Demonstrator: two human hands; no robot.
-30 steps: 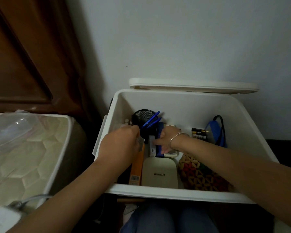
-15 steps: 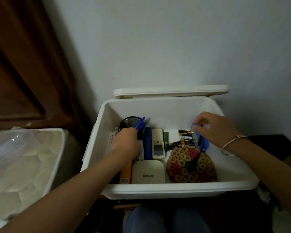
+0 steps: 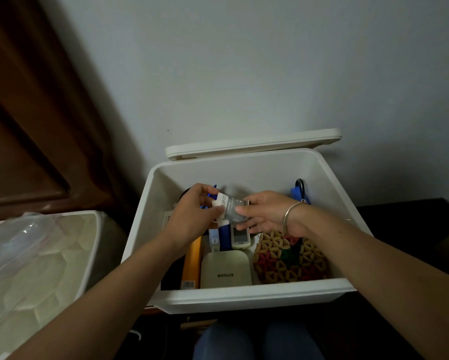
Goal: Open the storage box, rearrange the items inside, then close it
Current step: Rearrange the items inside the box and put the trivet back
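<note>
Box (image 3: 244, 298) at lower centre of frame; lid (image 3: 252, 145) behind it. In box: router (image 3: 226, 268) front centre, tube (image 3: 192, 261) on its left, mat (image 3: 290, 258) on its right, remote (image 3: 240, 236) behind router. Above remote: packet (image 3: 231, 210), between left hand (image 3: 189, 219) and right hand (image 3: 265, 214). Mattress (image 3: 36, 268) lower left, beside box.

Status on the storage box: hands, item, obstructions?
Both busy: left hand and right hand pinch a small clear plastic packet with white label over the open white plastic storage box. Its white lid sits at back rim. Nothing blocks the hands.

Bare forearms (image 3: 130, 271), a thin silver bangle (image 3: 287, 216) on the right wrist, and blue jeans (image 3: 290, 341).
</note>
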